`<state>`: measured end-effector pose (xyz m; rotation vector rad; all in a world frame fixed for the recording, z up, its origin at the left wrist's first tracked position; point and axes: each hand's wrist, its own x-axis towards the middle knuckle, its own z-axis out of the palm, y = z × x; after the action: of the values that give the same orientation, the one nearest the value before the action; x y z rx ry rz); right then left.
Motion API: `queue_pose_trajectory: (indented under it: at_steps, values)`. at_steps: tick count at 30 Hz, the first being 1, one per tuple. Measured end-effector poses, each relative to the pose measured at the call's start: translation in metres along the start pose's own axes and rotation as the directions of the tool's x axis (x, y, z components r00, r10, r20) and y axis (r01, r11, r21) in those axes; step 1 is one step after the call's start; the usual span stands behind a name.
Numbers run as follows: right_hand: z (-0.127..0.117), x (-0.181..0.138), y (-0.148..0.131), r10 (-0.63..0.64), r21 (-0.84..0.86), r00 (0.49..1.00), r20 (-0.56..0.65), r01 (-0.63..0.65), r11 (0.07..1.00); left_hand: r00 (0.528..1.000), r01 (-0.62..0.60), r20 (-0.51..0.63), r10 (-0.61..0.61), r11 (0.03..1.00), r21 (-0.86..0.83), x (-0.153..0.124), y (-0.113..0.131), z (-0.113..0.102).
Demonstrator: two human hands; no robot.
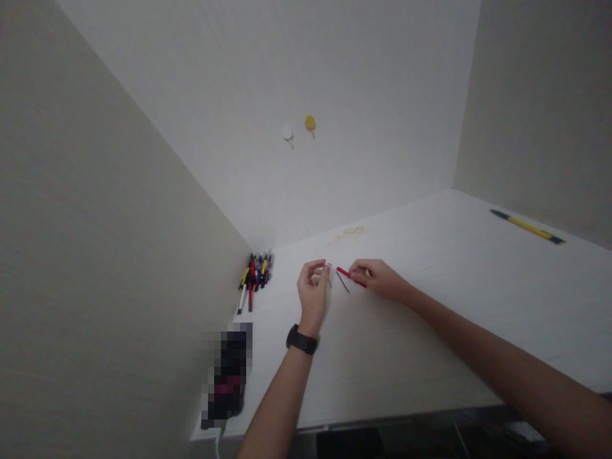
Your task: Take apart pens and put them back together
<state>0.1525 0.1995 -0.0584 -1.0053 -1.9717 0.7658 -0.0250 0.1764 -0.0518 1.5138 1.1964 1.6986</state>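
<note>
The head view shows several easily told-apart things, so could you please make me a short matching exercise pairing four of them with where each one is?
Things
1. Black wristband
2. Slim red piece
3. Bunch of pens
4. Round yellow hook

Places
A. On the back wall
B. At the far left corner of the white desktop
C. Around the left wrist
D. In the fingers of the right hand

Right pairs: 1-C, 2-D, 3-B, 4-A
</note>
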Motion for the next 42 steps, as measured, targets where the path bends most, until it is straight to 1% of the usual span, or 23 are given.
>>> queue_pose_trajectory:
  at_steps: [3,11,19,24,29,35,39,42]
  values:
    - [0.0009,0.0,0.0007,-0.03,0.016,0.999,0.023,0.029,0.999,1.0,-0.023,0.003,0.023,0.999,0.024,-0.001,0.0004,0.0005]
    - [0.0011,0.0003,-0.0021,-0.05,0.004,0.999,0.015,0.05,0.999,0.999,-0.022,0.038,0.02,0.999,0.04,-0.0018,-0.0014,0.0005]
    - [0.0015,-0.0001,-0.0013,-0.053,-0.012,0.999,0.004,0.053,0.999,0.999,-0.037,0.012,0.037,0.999,0.038,-0.0014,0.0008,-0.0017]
    - [0.0027,0.0005,0.0002,-0.043,-0.024,0.999,0.006,0.043,0.999,0.998,-0.061,-0.013,0.062,0.996,0.068,-0.0001,0.0013,-0.0024]
    - [0.003,0.0006,-0.0015,-0.053,-0.002,0.999,-0.004,0.053,0.999,0.998,-0.033,0.059,0.029,0.998,0.061,-0.0016,0.0005,-0.0008]
    - [0.0028,0.0006,-0.003,-0.017,0.016,1.0,-0.023,0.017,1.0,0.994,-0.019,0.112,0.009,0.996,0.091,-0.0025,-0.0016,-0.0005]
    - [0.0029,0.0004,-0.003,-0.02,0.045,1.0,-0.023,0.021,0.999,0.986,-0.045,0.167,0.028,0.994,0.1,-0.0024,-0.0028,-0.0011]
    - [0.0028,0.0003,-0.0033,-0.013,0.058,0.999,-0.029,0.015,0.998,0.981,-0.064,0.187,0.043,0.992,0.111,-0.0026,-0.003,-0.0018]
